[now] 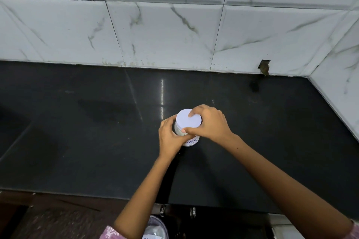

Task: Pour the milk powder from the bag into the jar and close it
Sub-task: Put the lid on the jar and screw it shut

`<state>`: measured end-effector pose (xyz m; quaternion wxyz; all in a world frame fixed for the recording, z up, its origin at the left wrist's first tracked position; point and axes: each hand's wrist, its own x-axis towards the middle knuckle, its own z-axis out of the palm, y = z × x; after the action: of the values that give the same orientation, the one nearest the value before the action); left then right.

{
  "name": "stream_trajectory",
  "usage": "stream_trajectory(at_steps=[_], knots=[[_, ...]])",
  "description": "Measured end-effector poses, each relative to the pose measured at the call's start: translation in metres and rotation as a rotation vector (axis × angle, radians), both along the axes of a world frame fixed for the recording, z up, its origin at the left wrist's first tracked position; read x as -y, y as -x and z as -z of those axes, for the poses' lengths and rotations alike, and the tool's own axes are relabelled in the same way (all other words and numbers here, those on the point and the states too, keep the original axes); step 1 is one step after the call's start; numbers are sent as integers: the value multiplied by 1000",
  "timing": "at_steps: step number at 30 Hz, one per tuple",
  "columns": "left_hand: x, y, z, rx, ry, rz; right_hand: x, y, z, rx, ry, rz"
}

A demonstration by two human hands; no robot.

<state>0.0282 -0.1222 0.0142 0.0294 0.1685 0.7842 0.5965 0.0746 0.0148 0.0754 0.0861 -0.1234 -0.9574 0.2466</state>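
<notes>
Head view: jar (191, 141) stands upright, left hand (171, 137) gripping, right hand (208, 123) on lid (188, 118).

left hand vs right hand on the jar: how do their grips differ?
The left hand wraps the side of the small white plastic jar, while the right hand comes over the top and pinches the round white lid. The left hand's fingers curl round the body below the lid; the right hand's fingertips sit on the lid's edge, thumb at the near side. Both hands are bare, touch the same jar, and work above the black polished countertop.
</notes>
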Motion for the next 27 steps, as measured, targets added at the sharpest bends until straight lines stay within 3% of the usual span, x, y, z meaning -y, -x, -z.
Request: stream_trajectory(at_steps=[3,7,11,14,20,23,25,27], knots=[[0,7,2,-28,20,33,-7,1,-5,38,-25,-75],[3,14,4,-53,75,78,-11,12,-14,130,-232,-62],[5,19,3,-39,92,107,-28,19,-34,290,25,-283],[5,22,1,-43,103,135,-26,20,-36,398,93,-422],[4,23,1,25,108,125,-6,26,-19,216,-376,-136],[4,24,2,33,115,121,-19,24,-23,209,-178,-225],[4,24,3,16,114,117,-26,22,-28,303,-34,-381],[3,25,4,4,109,116,-22,22,-25,348,-7,-408]])
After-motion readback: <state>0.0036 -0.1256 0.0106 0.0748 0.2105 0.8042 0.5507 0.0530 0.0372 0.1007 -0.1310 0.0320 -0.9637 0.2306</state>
